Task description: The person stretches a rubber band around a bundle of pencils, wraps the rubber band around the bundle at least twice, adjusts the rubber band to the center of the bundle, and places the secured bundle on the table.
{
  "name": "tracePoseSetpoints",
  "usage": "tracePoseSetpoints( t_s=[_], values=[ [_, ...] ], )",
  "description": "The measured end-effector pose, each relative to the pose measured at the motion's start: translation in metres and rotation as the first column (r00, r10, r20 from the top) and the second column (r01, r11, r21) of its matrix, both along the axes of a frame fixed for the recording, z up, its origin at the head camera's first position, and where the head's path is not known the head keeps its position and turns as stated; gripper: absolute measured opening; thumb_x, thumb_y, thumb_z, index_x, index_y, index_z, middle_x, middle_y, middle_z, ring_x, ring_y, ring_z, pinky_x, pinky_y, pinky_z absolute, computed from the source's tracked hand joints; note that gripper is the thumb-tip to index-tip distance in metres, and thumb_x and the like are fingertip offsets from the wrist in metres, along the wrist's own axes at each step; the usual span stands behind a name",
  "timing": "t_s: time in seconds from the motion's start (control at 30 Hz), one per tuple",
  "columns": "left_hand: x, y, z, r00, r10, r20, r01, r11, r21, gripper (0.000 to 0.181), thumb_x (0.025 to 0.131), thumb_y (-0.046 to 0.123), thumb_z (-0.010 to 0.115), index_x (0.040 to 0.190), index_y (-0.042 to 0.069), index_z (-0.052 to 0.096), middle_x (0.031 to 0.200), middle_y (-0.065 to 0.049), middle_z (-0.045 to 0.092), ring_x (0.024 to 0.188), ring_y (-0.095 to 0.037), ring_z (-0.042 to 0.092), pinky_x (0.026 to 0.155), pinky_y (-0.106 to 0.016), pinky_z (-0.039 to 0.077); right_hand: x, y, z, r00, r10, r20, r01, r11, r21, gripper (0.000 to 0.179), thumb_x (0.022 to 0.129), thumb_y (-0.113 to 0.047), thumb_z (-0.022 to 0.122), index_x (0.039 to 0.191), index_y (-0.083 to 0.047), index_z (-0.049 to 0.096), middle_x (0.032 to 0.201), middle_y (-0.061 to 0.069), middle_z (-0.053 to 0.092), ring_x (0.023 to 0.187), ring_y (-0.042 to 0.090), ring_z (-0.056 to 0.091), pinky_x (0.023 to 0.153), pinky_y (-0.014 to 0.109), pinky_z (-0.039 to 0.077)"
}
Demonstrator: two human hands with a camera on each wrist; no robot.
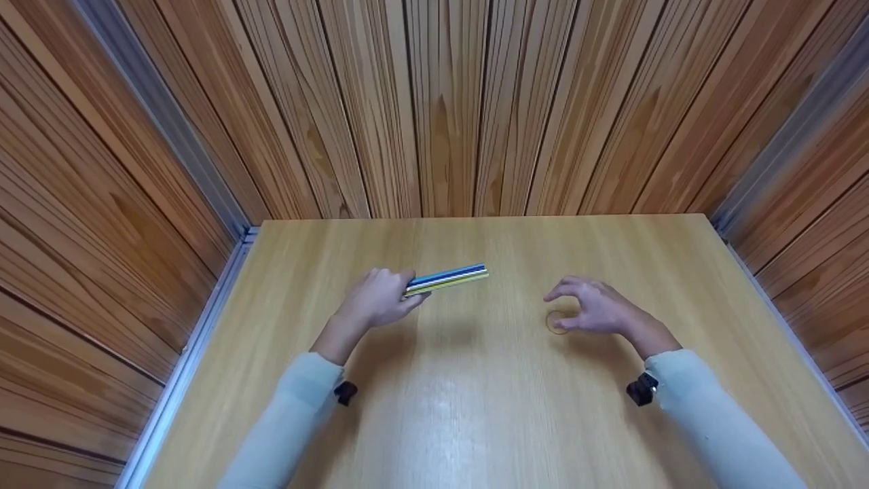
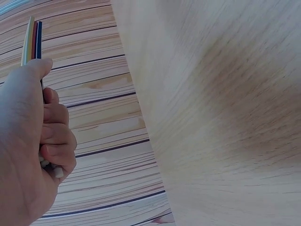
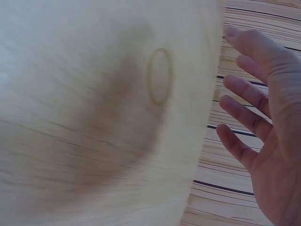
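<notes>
My left hand point(image 1: 380, 297) grips a bundle of slim pencils point(image 1: 448, 278) in blue, white and yellow-green, raised over the table. They point to the right in the head view. In the left wrist view the fingers curl round the pencils point(image 2: 33, 42), and whitish ends poke out below the little finger. A thin yellowish rubber band point(image 3: 149, 77) lies on the table as a loop. Over it hovers my right hand point(image 1: 597, 307), fingers spread and loosely bent, holding nothing. In the right wrist view the hand point(image 3: 268, 108) is apart from the band.
The light wooden table point(image 1: 448, 407) carries shadows from both hands. Behind it stands a wood-plank wall point(image 1: 441, 109), with plank sides left and right. Metal rails point(image 1: 197, 346) run along the table's side edges.
</notes>
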State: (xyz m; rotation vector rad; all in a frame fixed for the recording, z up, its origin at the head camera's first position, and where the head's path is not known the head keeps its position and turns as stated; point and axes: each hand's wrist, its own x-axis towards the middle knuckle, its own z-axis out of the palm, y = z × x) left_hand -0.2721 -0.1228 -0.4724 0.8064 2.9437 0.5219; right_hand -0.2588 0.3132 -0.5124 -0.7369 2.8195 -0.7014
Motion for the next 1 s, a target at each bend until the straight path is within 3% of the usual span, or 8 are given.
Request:
tracePoseSetpoints(
  t_s=[0.13, 0.33, 0.5, 0.7, 1.0],
  values=[
    [0.0, 0.0, -0.003, 1.0, -0.012, -0.002, 0.012, 1.0, -0.004, 0.038, 0.112, 0.043, 0.068, 0.115, 0.005, 0.072, 0.081, -0.005, 0.063, 0.064, -0.015, 0.049, 0.058, -0.026, 0.036, 0.003, 0.002, -0.014, 1.0, -0.009, 0.017, 0.009, 1.0, 0.023, 0.041, 0.095, -0.021, 0.09, 0.133, -0.008, 0.081, 0.135, 0.015, 0.074, 0.132, 0.044, 0.067, 0.113, 0.069, 0.054],
    [0.001, -0.002, -0.004, 1.0, -0.004, 0.005, 0.004, 1.0, -0.006, 0.038, 0.112, 0.043, 0.068, 0.115, 0.006, 0.073, 0.078, -0.003, 0.06, 0.062, -0.014, 0.048, 0.058, -0.026, 0.036, 0.005, 0.004, -0.032, 1.0, -0.006, -0.002, 0.006, 0.999, 0.044, 0.03, 0.093, -0.022, 0.093, 0.12, -0.012, 0.086, 0.116, 0.004, 0.075, 0.109, 0.024, 0.066, 0.098, 0.048, 0.057],
    [0.002, -0.002, -0.004, 1.0, 0.002, 0.026, -0.002, 1.0, -0.016, 0.039, 0.112, 0.045, 0.067, 0.115, 0.006, 0.072, 0.08, -0.004, 0.062, 0.063, -0.015, 0.05, 0.058, -0.026, 0.037, 0.007, 0.004, -0.04, 0.999, 0.003, -0.035, -0.001, 0.998, 0.069, 0.023, 0.094, -0.023, 0.092, 0.115, -0.014, 0.086, 0.115, 0.002, 0.072, 0.107, 0.021, 0.063, 0.091, 0.041, 0.054],
    [0.003, -0.002, -0.005, 0.997, 0.019, 0.073, -0.016, 0.999, -0.038, 0.042, 0.113, 0.047, 0.065, 0.118, 0.006, 0.071, 0.081, -0.005, 0.062, 0.065, -0.017, 0.052, 0.06, -0.028, 0.039, 0.01, 0.003, -0.046, 0.997, 0.005, -0.077, -0.001, 0.999, 0.047, 0.005, 0.095, -0.015, 0.091, 0.097, -0.016, 0.087, 0.107, -0.002, 0.07, 0.102, 0.018, 0.06, 0.086, 0.035, 0.053],
    [0.002, -0.001, -0.005, 0.998, 0.011, 0.061, -0.01, 1.0, -0.027, 0.041, 0.113, 0.046, 0.065, 0.115, 0.006, 0.072, 0.08, -0.002, 0.061, 0.066, -0.016, 0.052, 0.06, -0.027, 0.039, 0.008, -0.001, -0.049, 0.995, -0.008, -0.102, 0.011, 1.0, 0.027, 0.019, 0.096, -0.008, 0.087, 0.082, -0.017, 0.077, 0.097, -0.004, 0.066, 0.094, 0.012, 0.051, 0.08, 0.029, 0.045]
  ],
)
